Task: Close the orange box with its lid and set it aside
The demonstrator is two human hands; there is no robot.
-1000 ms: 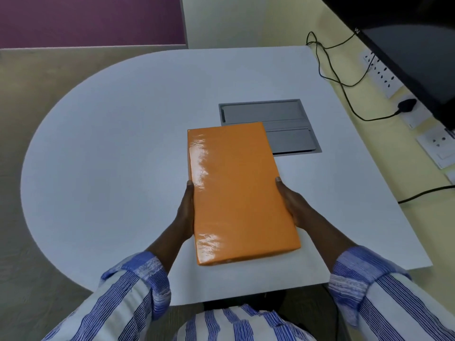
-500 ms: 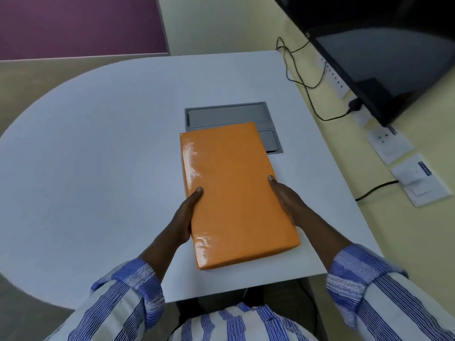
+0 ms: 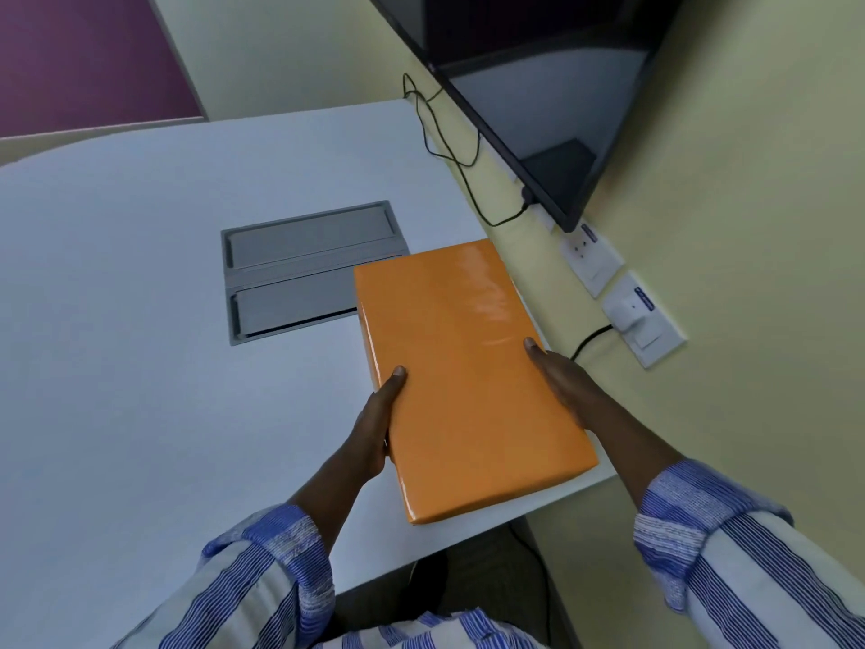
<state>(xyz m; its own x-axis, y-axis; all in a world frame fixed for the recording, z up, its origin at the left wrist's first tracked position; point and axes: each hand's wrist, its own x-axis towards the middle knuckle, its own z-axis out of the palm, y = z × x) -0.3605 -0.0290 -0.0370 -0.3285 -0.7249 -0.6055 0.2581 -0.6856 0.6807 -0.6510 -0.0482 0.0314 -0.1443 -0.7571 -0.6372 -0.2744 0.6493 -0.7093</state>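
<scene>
We see one orange box [image 3: 468,372], lid on, fully closed, contents not visible. It sits at the desk's [image 3: 140,320] right edge, near the front right corner, its far left corner overlapping the grey recessed panel [image 3: 290,274] set in the desk. Two hands grip it: left hand [image 3: 374,423] on the left long side, thumb on top, other fingers hidden under or behind the edge; right hand [image 3: 561,381] along the right long side, thumb tip on the lid, rest of fingers hidden. Whether the box rests on the desk or is slightly lifted, we cannot tell. One dark screen [image 3: 538,86] and three wall sockets [image 3: 594,260] beyond the desk's right edge.
</scene>
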